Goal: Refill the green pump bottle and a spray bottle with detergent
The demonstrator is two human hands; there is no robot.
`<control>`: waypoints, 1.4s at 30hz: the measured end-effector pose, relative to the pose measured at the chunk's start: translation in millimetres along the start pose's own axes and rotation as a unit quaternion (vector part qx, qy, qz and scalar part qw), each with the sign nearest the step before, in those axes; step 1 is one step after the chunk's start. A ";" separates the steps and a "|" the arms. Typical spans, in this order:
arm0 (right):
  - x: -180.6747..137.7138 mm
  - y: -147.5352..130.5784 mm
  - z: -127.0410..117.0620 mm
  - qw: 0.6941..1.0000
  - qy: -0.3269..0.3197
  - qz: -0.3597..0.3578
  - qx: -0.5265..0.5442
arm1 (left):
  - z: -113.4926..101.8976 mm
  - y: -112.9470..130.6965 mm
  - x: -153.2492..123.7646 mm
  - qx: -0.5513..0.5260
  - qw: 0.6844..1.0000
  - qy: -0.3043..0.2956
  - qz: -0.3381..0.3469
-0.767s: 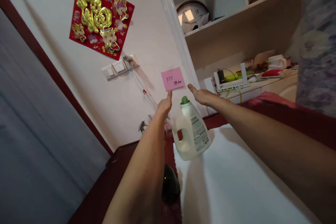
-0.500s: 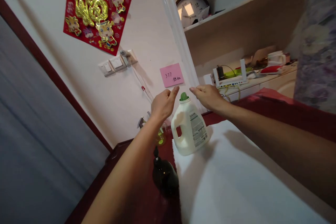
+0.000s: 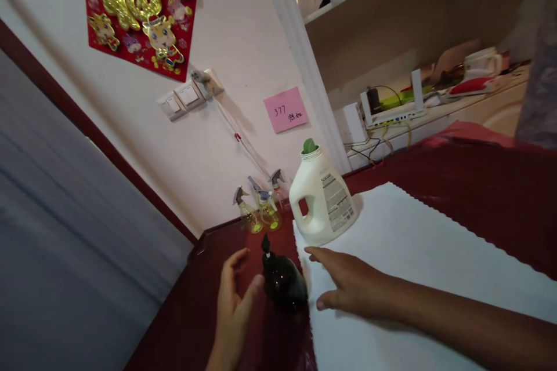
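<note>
A dark pump bottle (image 3: 282, 283) stands on the red table, just off the left edge of the white sheet. To its left is my left hand (image 3: 235, 295), open, with thumb and fingers apart and curved toward the bottle. My right hand (image 3: 348, 284) hovers over the white sheet (image 3: 418, 226) on the bottle's right side, fingers spread and holding nothing. Neither hand appears to touch the bottle. Farther back, a cream detergent jug (image 3: 322, 203) stands upright on the sheet's far corner, with something green (image 3: 309, 146) in its uncapped mouth.
Several spray bottles (image 3: 267, 208) stand against the wall behind the dark bottle. A pink note (image 3: 286, 110) is stuck to the wall. At the back right, a shelf holds a white router (image 3: 394, 116) with cables. A blue curtain (image 3: 78, 232) hangs at left.
Both hands have come down and back from beside the jug's mouth to either side of the dark pump bottle. The camera view has shifted somewhat; the jug still stands on the sheet.
</note>
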State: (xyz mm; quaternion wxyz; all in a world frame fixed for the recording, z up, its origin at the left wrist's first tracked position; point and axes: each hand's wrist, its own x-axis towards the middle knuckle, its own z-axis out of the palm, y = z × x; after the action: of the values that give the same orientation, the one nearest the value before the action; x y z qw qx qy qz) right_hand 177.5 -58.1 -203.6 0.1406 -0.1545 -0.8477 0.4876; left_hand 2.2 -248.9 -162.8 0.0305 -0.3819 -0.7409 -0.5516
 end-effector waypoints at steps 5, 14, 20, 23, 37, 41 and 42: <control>25.2 -5.9 33.0 0.999 -0.024 -0.020 0.009 | 16.9 -31.9 -9.4 -0.062 0.995 -0.071 -0.044; 47.1 0.5 79.9 0.997 0.024 -0.026 0.074 | 31.5 -31.5 11.7 -0.058 0.995 -0.068 -0.033; 47.8 3.9 86.0 0.996 0.044 -0.024 0.079 | 39.3 -38.2 7.0 -0.093 0.992 -0.052 -0.069; 45.2 -2.0 81.9 0.996 0.049 -0.031 0.074 | 37.7 -37.5 2.6 -0.120 0.987 -0.050 -0.093; -26.8 -5.5 -9.1 0.980 0.117 -0.101 0.125 | 87.1 14.7 -20.1 -0.242 0.941 -0.226 -0.075; -44.7 10.1 -43.0 0.970 0.113 -0.075 0.200 | 126.0 40.2 -10.3 -0.206 0.939 -0.275 -0.026; -49.6 14.4 -54.5 0.971 0.103 -0.064 0.207 | 134.5 46.4 -7.8 -0.214 0.934 -0.285 -0.020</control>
State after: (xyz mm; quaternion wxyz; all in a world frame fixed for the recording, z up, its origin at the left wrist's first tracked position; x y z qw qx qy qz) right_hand 245.8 -28.3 -194.0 0.2870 -0.1165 -0.7177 0.6237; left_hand 86.2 -135.3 -182.0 -0.2760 -0.5057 -0.5901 -0.5656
